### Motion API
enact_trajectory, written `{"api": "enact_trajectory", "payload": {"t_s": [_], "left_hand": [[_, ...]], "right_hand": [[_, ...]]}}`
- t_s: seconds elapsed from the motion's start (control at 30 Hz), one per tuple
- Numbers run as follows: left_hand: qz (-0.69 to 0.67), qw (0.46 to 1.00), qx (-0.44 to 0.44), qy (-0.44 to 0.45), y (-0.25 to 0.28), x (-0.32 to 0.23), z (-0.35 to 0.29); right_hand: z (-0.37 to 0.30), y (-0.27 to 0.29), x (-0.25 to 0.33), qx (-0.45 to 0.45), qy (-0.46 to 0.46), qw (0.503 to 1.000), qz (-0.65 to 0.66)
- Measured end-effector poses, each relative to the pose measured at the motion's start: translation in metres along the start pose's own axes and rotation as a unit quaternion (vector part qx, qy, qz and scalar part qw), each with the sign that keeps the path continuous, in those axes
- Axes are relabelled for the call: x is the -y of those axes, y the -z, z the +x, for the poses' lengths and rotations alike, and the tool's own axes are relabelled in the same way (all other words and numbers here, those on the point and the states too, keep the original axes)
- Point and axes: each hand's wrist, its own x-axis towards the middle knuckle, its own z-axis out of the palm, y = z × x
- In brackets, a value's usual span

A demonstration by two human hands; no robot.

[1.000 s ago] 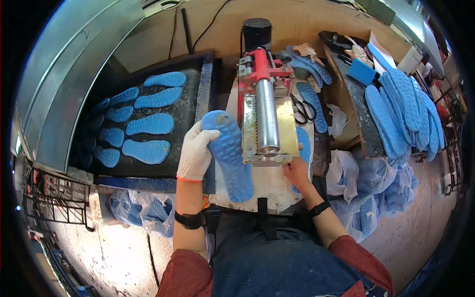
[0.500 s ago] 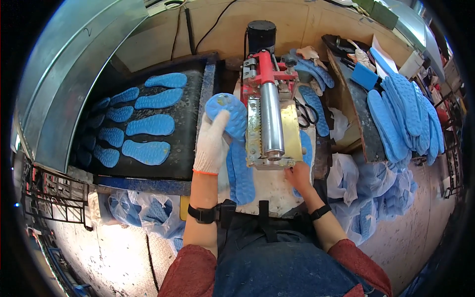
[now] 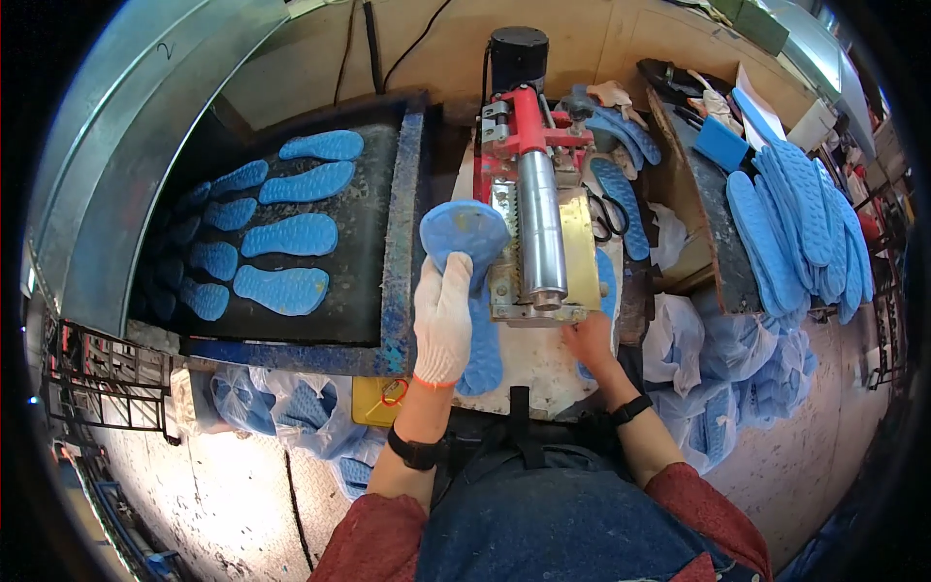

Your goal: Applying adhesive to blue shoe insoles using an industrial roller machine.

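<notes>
My left hand (image 3: 444, 325), in a white knitted glove, grips a blue insole (image 3: 465, 226) by its lower part, thumb and fingers pinched on it. The insole is tilted up, its smoother face showing, beside the left edge of a machine (image 3: 543, 218) with a red frame, steel roller and brass plate. Below it, more blue insoles (image 3: 482, 364) lie on the pale work board (image 3: 529, 373). My bare right hand (image 3: 590, 341) is curled at the machine's front right corner. Its fingertips are partly hidden there, and what they hold does not show.
Left, a dark tray (image 3: 364, 242) with a blue rim bears several insoles (image 3: 281, 290). On a right-hand shelf (image 3: 693, 209) lies an insole pile (image 3: 800, 213). Black-handled scissors (image 3: 609, 215) lie beside the machine. Filled plastic bags (image 3: 674, 339) and a yellow container (image 3: 373, 403) sit lower down.
My left hand has moved right and slightly down, toward the machine, turning the insole from its bumpy face to its smoother one. My right hand stays by the machine's front corner.
</notes>
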Motion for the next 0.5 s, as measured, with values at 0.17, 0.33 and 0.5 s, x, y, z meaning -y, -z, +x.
{"api": "enact_trajectory", "payload": {"t_s": [0.17,0.33,0.5], "left_hand": [[0.207,0.96,-0.021,-0.187,0.035,0.012,-0.013],[0.456,0.786,-0.074,-0.411,0.072,-0.004,-0.036],[-0.098,0.991,-0.061,-0.072,0.076,-0.047,-0.098]], "right_hand": [[-0.012,-0.005,-0.024,0.005,-0.013,1.0,-0.016],[-0.02,-0.002,-0.042,0.09,-0.07,0.993,-0.022],[-0.002,-0.009,-0.039,0.082,0.026,0.996,-0.005]]}}
